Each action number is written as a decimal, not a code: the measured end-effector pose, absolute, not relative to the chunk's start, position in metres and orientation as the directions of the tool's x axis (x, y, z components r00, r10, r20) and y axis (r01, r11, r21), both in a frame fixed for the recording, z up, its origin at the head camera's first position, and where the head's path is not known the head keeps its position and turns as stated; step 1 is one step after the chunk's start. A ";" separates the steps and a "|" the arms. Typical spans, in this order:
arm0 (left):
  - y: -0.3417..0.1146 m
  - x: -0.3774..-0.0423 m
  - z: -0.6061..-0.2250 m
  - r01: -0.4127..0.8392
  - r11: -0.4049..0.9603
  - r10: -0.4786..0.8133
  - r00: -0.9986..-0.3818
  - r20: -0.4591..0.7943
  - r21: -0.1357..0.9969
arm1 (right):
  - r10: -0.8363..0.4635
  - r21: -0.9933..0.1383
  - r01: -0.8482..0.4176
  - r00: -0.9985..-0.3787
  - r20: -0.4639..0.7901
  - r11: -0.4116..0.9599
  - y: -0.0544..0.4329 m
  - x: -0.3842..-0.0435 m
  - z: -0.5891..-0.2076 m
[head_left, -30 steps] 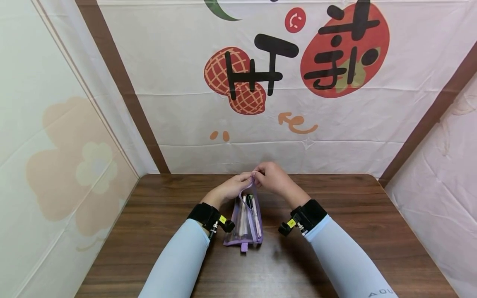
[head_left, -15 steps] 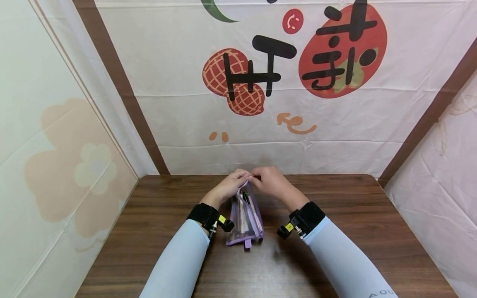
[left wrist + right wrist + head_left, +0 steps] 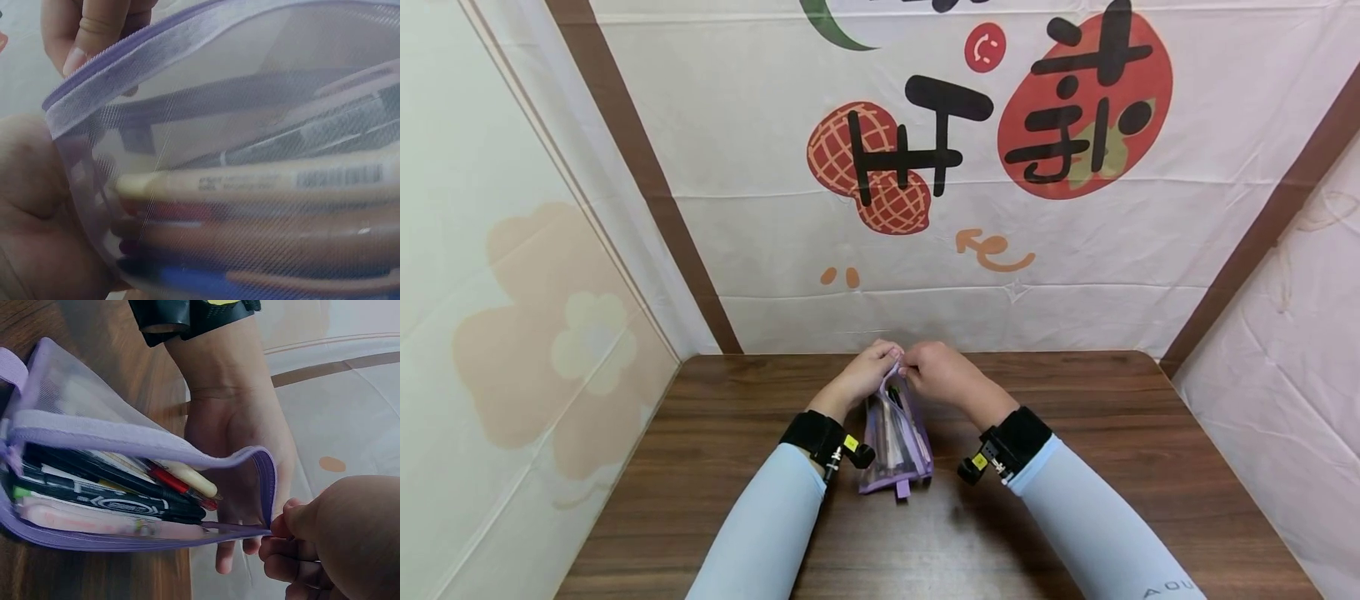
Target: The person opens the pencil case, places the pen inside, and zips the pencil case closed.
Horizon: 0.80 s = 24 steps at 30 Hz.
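Observation:
A purple-edged mesh pencil case (image 3: 891, 442) with pens lies lengthwise at the middle of the table, its far end raised between both hands. My left hand (image 3: 868, 375) holds that end from the left; its palm (image 3: 28, 206) lies along the mesh, and some of its fingers are hidden behind the case. My right hand (image 3: 943, 371) pinches the far corner of the zipper (image 3: 269, 494), with thumb and forefinger together. The zipper gapes open in the right wrist view, showing a dark marker (image 3: 125, 500), a pink pen (image 3: 81, 519) and a red pen (image 3: 172, 481) inside.
The brown wooden table (image 3: 1075, 467) ends at a white printed cloth (image 3: 775, 250) just beyond the hands. Another cloth wall (image 3: 535, 333) stands along the left side, and one more (image 3: 1300, 358) along the right. A purple tab (image 3: 902, 490) sticks out of the case's near end.
Both hands stay at the far end of the case. The right hand has come slightly lower and left, and the case's near end has shifted a little to the right.

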<state>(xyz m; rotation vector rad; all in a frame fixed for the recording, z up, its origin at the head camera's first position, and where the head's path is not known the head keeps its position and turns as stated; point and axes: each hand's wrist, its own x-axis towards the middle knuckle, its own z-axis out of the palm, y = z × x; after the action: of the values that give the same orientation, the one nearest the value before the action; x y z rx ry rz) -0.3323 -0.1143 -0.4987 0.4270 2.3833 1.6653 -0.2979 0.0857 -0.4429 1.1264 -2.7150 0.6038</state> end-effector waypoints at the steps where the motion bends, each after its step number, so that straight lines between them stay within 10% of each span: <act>1: -0.114 -0.332 -0.499 0.111 0.324 0.329 -0.944 -0.002 0.940 | -0.658 -0.300 -0.710 -0.704 0.267 0.637 0.085 -0.298 -0.444; 24: -0.113 -0.337 -0.508 0.031 0.341 0.133 -0.991 -0.015 0.940 | -0.732 -0.338 -0.747 -0.652 0.199 0.573 0.085 -0.279 -0.450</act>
<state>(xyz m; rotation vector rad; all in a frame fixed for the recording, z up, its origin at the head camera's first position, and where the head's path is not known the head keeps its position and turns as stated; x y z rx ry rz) -0.3372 -0.1126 -0.5081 0.1535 2.4985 1.7475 -0.2795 0.0855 -0.4500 1.2947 -2.7531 0.6183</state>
